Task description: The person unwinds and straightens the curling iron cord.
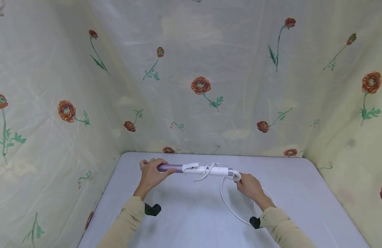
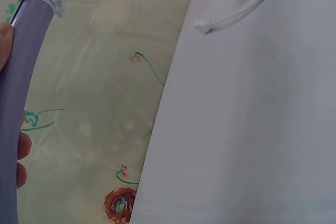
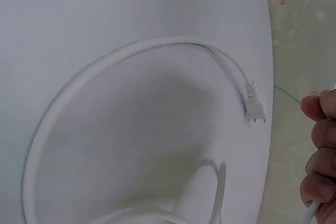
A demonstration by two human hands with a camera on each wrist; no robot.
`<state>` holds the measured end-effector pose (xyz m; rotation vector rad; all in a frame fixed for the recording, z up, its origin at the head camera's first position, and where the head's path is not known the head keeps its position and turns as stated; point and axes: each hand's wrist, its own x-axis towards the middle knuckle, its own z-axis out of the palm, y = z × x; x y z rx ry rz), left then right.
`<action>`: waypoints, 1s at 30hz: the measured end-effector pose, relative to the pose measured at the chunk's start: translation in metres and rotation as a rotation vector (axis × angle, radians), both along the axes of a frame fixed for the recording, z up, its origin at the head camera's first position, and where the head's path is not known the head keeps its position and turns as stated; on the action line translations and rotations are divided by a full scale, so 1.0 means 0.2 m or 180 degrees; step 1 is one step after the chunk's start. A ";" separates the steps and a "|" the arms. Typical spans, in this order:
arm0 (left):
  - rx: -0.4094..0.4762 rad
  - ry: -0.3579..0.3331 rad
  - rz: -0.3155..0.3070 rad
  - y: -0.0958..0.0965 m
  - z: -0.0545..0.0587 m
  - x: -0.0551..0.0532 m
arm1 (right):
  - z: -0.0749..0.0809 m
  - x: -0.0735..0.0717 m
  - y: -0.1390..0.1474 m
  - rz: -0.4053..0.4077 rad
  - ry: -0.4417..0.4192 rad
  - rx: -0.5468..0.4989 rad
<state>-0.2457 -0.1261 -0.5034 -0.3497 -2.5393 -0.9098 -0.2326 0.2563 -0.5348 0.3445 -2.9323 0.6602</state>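
Note:
A curling iron (image 1: 199,169) with a purple barrel (image 2: 16,103) and a white handle is held level just above the pale table (image 1: 191,220), near its far edge. My left hand (image 1: 151,173) grips the purple barrel end. My right hand (image 1: 250,186) pinches the white cord (image 1: 225,201) where it leaves the handle. The cord (image 3: 105,77) loops over the table and ends in a white two-pin plug (image 3: 255,106) lying flat. A turn of cord is wound round the handle.
Flowered cream cloth (image 1: 197,86) walls the table on the far, left and right sides. Bare table surface (image 1: 184,224) lies in front of both hands.

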 end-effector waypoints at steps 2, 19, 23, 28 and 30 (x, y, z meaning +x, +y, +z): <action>-0.0001 -0.0013 0.0001 0.01 0.00 0.00 | -0.03 0.02 -0.01 0.0005 -0.0105 0.0027; -0.0002 0.0005 0.0150 0.05 -0.01 0.01 | -0.21 0.24 -0.14 0.1176 -0.0277 0.0238; 0.0036 -0.0011 0.0160 0.06 -0.01 0.01 | -0.16 0.27 -0.19 0.1129 -0.0521 -0.0484; 0.0038 0.0049 0.0188 0.07 0.01 0.00 | -0.06 0.24 -0.28 0.1015 -0.0409 -0.1683; 0.0034 0.0032 0.0189 0.07 0.00 0.00 | -0.03 0.24 -0.32 0.0942 -0.0229 -0.1894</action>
